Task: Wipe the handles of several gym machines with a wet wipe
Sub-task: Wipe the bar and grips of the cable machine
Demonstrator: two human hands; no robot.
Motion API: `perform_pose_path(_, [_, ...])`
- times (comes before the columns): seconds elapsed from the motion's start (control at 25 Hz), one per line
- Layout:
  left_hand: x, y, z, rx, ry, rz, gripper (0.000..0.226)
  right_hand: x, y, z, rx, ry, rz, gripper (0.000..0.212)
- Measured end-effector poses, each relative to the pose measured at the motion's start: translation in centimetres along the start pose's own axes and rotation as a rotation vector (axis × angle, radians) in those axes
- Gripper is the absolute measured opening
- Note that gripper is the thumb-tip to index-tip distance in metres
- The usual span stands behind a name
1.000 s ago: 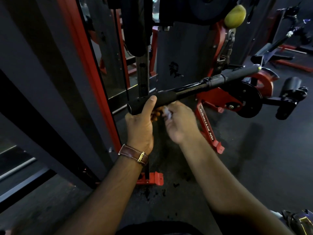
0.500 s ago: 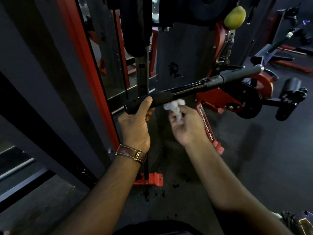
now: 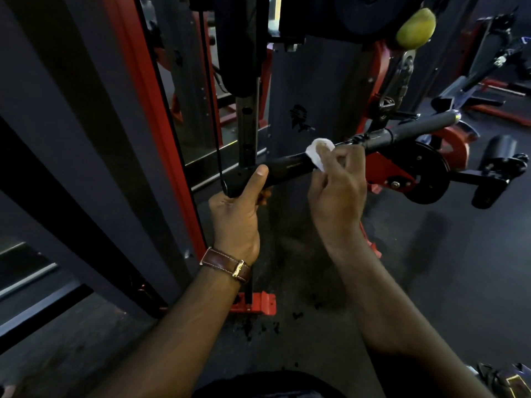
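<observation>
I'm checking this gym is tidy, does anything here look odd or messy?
Two things. A yellow-green fruit, like a mango, sits up on the machine's frame, an odd place for food. Dark crumbs are scattered on the floor by the red foot bracket. The bar itself looks undamaged.

Two hands: the left hand (image 3: 234, 216) and the right hand (image 3: 336, 193); one black bar handle (image 3: 287, 169); one white wet wipe (image 3: 317, 152); one brown wristwatch strap (image 3: 227, 264); one yellow-green ball (image 3: 415, 24); one red floor bracket (image 3: 258, 303).
</observation>
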State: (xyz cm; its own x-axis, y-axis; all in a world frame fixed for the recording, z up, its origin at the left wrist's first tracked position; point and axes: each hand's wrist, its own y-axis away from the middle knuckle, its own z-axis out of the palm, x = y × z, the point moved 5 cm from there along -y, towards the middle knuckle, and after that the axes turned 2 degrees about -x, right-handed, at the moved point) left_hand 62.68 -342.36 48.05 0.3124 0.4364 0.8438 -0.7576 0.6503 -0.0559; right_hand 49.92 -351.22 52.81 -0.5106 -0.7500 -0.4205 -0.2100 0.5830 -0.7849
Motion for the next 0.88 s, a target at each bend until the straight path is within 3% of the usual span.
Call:
perform_pose_path(0.04, [0.0, 0.0, 0.0, -0.01, 0.0, -0.002, 0.013, -0.7, -0.1, 0.5, -0.045, 0.008, -0.001, 0.036])
perform_pose_path(0.12, [0.0, -0.1, 0.2, -0.037, 0.044, -0.012, 0.006, -3.4, 0.7, 1.9, -0.186, -0.028, -0.182, 0.033])
perform_pose_path(0.2, [0.0, -0.2, 0.3, -0.035, 0.067, -0.026, 0.011, -4.0, 0.8, 2.4, -0.265, 0.029, -0.255, 0.033])
perform_pose_path(0.32, [0.1, -0.2, 0.2, -0.035, 0.03, 0.004, 0.01, -2.1, -1.2, 0.9, -0.173, 0.098, 0.01, 0.041])
perform_pose_path(0.48, [-0.3, -0.2, 0.2, -0.088, 0.047, -0.016, 0.021, -6.0, 0.5, 2.3, -0.36, -0.008, -0.28, 0.036])
perform_pose_path(0.52, [-0.4, -0.3, 0.1, -0.092, 0.044, -0.015, 0.022, -5.4, -0.1, 2.1, -0.373, 0.03, -0.266, 0.036])
perform_pose_path(0.68, [-0.6, -0.3, -0.6, -0.068, 0.009, 0.007, 0.04, -0.3, -3.2, 0.2, -0.258, 0.191, 0.097, 0.027])
perform_pose_path(0.88, [-0.2, -1.3, -1.2, -0.125, 0.041, 0.035, 0.024, -4.6, 0.6, 2.5, -0.315, -0.033, -0.275, 0.038])
